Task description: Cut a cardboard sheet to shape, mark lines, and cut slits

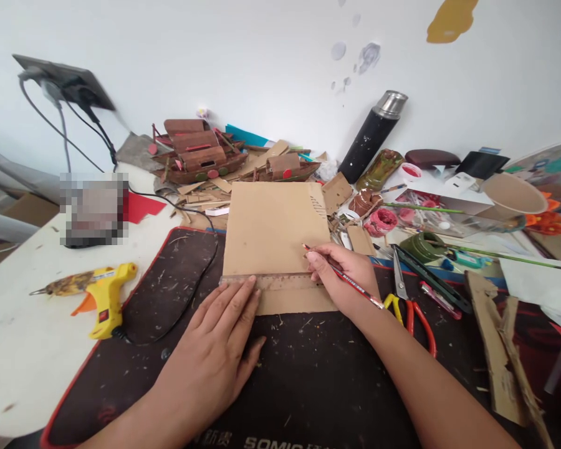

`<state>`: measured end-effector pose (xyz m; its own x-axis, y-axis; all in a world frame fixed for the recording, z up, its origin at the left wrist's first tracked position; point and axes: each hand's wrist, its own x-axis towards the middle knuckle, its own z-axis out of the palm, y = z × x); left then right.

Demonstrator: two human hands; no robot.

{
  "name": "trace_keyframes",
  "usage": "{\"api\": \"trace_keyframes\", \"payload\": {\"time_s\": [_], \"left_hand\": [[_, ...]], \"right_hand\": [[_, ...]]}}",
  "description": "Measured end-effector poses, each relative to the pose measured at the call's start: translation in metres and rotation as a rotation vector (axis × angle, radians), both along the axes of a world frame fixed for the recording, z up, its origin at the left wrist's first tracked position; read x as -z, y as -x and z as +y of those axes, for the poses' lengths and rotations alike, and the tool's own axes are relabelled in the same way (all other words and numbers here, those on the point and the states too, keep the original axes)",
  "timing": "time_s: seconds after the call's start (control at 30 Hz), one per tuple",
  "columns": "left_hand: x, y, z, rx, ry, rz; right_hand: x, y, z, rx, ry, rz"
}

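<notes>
A flat piece of cardboard (273, 224) lies on the dark mat (303, 374) in front of me. Across its lower part rests a clear ruler (285, 282). My left hand (224, 321) lies flat, fingers stretched out, its fingertips pressing on the ruler's left end. In my right hand (346, 274) is a red and black pencil (355, 285), pinched between thumb and fingers, its tip just above the ruler over the cardboard. The right hand's lower side rests near the ruler's right end, which it partly hides. Short dark marks show at the cardboard's upper right corner.
To the left lies a yellow glue gun (107, 299), its cord crossing the mat. Scissors (406, 305) and torn cardboard strips (500, 349) are on the right. Behind stand small model boats (201, 153), a black thermos (374, 134), a pink jar (380, 222) and cardboard scraps.
</notes>
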<state>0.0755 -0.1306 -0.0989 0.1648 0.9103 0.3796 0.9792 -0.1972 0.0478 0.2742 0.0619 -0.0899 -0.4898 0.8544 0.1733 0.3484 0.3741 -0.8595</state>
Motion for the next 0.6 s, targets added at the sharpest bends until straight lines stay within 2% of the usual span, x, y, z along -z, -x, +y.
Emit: {"api": "trace_keyframes", "payload": {"time_s": [0.2,0.6], "left_hand": [[-0.002,0.001,0.003,0.018,0.007,0.034],[-0.004,0.0,0.005,0.022,-0.003,0.004]], "right_hand": [[-0.003,0.001,0.0,0.018,0.018,0.04],[-0.01,0.002,-0.001,0.033,0.044,-0.009]]}}
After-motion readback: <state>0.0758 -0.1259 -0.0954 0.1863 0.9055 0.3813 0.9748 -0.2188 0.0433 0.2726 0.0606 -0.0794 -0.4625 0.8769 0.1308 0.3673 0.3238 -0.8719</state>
